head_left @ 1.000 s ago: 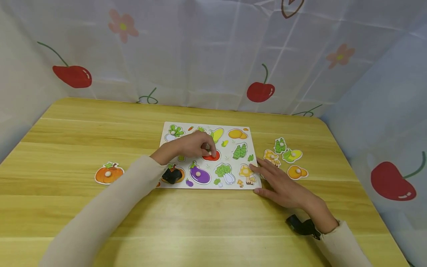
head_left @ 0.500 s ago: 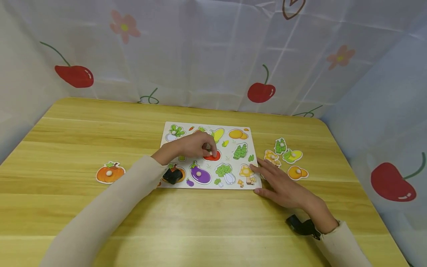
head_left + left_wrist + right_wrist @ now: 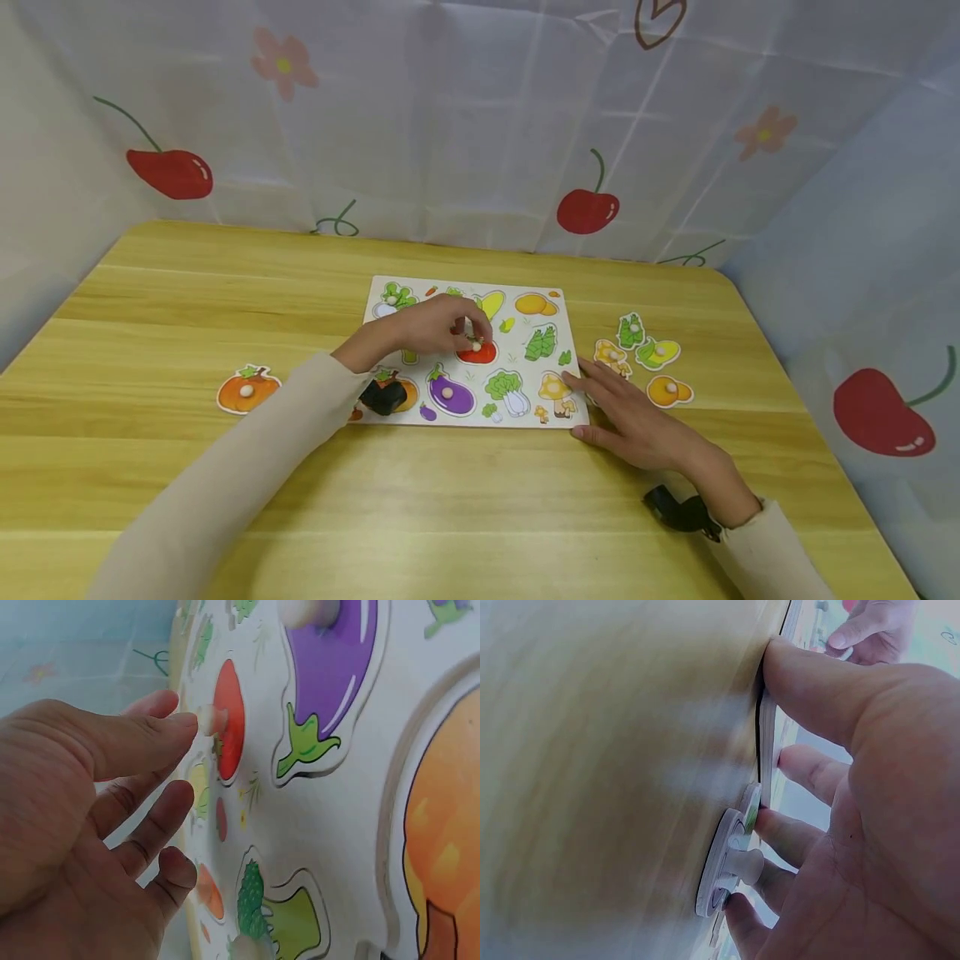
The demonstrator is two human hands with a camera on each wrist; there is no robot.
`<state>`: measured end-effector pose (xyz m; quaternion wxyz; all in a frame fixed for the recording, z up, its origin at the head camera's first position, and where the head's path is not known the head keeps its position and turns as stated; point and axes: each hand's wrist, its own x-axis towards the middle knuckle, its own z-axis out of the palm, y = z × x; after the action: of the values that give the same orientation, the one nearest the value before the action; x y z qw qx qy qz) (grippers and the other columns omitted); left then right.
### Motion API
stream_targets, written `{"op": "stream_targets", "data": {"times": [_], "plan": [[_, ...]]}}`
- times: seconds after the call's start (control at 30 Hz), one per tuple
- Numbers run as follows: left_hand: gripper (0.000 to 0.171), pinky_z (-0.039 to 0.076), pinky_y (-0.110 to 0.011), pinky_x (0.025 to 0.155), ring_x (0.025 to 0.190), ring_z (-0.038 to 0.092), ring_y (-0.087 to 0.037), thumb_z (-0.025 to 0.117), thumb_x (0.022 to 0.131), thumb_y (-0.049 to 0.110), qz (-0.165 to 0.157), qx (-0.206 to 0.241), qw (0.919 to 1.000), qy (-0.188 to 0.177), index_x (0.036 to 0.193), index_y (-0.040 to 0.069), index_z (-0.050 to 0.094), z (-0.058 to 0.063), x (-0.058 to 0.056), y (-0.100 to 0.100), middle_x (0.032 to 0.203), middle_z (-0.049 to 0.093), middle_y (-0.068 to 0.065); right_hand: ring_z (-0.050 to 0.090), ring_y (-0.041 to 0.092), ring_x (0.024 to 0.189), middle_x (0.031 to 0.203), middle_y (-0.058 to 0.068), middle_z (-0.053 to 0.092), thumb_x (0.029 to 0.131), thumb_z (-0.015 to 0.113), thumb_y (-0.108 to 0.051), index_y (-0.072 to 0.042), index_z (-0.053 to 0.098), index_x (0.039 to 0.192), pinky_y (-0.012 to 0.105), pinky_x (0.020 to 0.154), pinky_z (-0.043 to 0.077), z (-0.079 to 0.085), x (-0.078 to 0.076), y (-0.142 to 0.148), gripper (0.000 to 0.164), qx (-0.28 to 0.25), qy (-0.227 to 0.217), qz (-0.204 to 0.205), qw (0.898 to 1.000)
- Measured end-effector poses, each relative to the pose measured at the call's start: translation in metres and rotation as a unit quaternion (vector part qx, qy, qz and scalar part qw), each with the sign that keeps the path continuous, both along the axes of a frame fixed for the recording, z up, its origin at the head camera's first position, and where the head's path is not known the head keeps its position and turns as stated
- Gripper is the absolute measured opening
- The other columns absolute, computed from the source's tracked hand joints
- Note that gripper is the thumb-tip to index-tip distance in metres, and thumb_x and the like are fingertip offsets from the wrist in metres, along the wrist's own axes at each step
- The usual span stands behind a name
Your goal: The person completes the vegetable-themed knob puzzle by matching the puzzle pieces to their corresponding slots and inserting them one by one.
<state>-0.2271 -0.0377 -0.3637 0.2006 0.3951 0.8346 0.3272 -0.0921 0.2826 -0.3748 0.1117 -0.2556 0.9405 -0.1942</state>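
A red tomato piece (image 3: pixel 480 353) lies in its place on the white vegetable puzzle board (image 3: pixel 435 283). Over it is my left hand (image 3: pixel 442 325), thumb and forefinger at the piece's wooden knob (image 3: pixel 210 720). In the left wrist view the fingertips lie just beside the knob, not round it. My right hand (image 3: pixel 633 421) rests with extended fingers at the board's right edge, its thumb at the near corner. Under those fingers, the right wrist view shows a knobbed piece (image 3: pixel 724 862) on the table. An eggplant piece (image 3: pixel 452 393) sits in the board near my left hand.
Right of the board lie loose mushroom (image 3: pixel 611 354), asparagus-like green (image 3: pixel 631 331), corn (image 3: pixel 657 353) and orange-yellow (image 3: pixel 667 391) pieces. A pumpkin piece (image 3: pixel 247 390) lies to the left. A printed curtain (image 3: pixel 465 125) hangs behind the table (image 3: pixel 480 517).
My left thumb and forefinger have lifted slightly and parted from the tomato's knob, which now shows more. My right hand has stayed at the board's edge.
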Motion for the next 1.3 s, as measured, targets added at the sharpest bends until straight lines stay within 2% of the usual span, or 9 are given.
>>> {"op": "stream_targets", "data": {"times": [0.2, 0.47, 0.7, 0.83, 0.97, 1.1, 1.3], "plan": [[0.02, 0.05, -0.036, 0.093, 0.102, 0.061, -0.023, 0.063, 0.095, 0.003, 0.006, 0.016, 0.9998, 0.01, 0.113, 0.006, 0.072, 0.005, 0.006, -0.012, 0.115, 0.069, -0.006, 0.022, 0.047, 0.148, 0.162, 0.023, 0.023, 0.099, 0.063, -0.034, -0.012, 0.036, 0.155, 0.067, 0.113, 0.026, 0.0, 0.001, 0.0, 0.066, 0.0, 0.007, 0.005, 1.0], [0.018, 0.05, -0.039, 0.089, 0.094, 0.062, -0.02, 0.063, 0.096, 0.005, 0.022, 0.032, 0.998, 0.049, 0.112, 0.007, 0.071, 0.007, 0.016, -0.037, 0.111, 0.07, -0.006, 0.022, 0.047, 0.148, 0.162, 0.024, 0.023, 0.099, 0.063, -0.033, -0.011, 0.036, 0.155, 0.067, 0.112, 0.026, 0.0, 0.001, 0.0, 0.065, -0.005, 0.008, 0.008, 1.0], [0.02, 0.049, -0.039, 0.087, 0.1, 0.058, -0.021, 0.063, 0.096, 0.004, 0.044, 0.06, 0.9967, 0.032, 0.115, 0.006, 0.07, 0.011, 0.029, -0.059, 0.116, 0.069, -0.008, 0.022, 0.047, 0.148, 0.162, 0.023, 0.022, 0.099, 0.063, -0.034, -0.012, 0.036, 0.155, 0.067, 0.112, 0.026, -0.001, 0.001, 0.001, 0.065, -0.006, 0.008, 0.006, 1.0], [0.022, 0.048, -0.038, 0.084, 0.098, 0.056, -0.019, 0.064, 0.096, 0.005, 0.059, 0.058, 0.9962, 0.029, 0.117, 0.007, 0.069, 0.009, 0.039, -0.083, 0.117, 0.069, -0.008, 0.022, 0.047, 0.148, 0.163, 0.022, 0.023, 0.099, 0.063, -0.034, -0.013, 0.036, 0.155, 0.068, 0.112, 0.026, -0.002, 0.0, -0.001, 0.066, -0.007, 0.006, 0.008, 1.0], [0.024, 0.047, -0.035, 0.082, 0.099, 0.056, -0.018, 0.065, 0.097, 0.01, 0.094, 0.044, 0.9943, 0.023, 0.12, 0.012, 0.068, 0.011, 0.054, -0.111, 0.118, 0.069, -0.004, 0.021, 0.048, 0.148, 0.163, 0.022, 0.022, 0.099, 0.063, -0.034, -0.013, 0.036, 0.155, 0.068, 0.112, 0.025, -0.002, -0.001, -0.002, 0.066, -0.004, 0.005, 0.011, 1.0], [0.023, 0.045, -0.031, 0.077, 0.098, 0.055, -0.015, 0.064, 0.098, 0.014, 0.124, 0.036, 0.9907, 0.042, 0.121, 0.016, 0.067, 0.016, 0.066, -0.136, 0.119, 0.068, 0.0, 0.02, 0.047, 0.149, 0.163, 0.023, 0.021, 0.099, 0.063, -0.034, -0.012, 0.036, 0.155, 0.067, 0.113, 0.025, -0.002, -0.002, -0.001, 0.067, -0.007, 0.002, 0.007, 1.0], [0.023, 0.045, -0.027, 0.073, 0.096, 0.054, -0.011, 0.061, 0.1, 0.01, 0.143, 0.021, 0.9871, 0.068, 0.121, 0.015, 0.066, 0.022, 0.078, -0.166, 0.117, 0.067, 0.001, 0.02, 0.047, 0.149, 0.163, 0.022, 0.02, 0.098, 0.064, -0.034, -0.012, 0.035, 0.156, 0.067, 0.113, 0.024, -0.004, -0.002, 0.001, 0.068, -0.007, -0.007, 0.001, 1.0]]}}
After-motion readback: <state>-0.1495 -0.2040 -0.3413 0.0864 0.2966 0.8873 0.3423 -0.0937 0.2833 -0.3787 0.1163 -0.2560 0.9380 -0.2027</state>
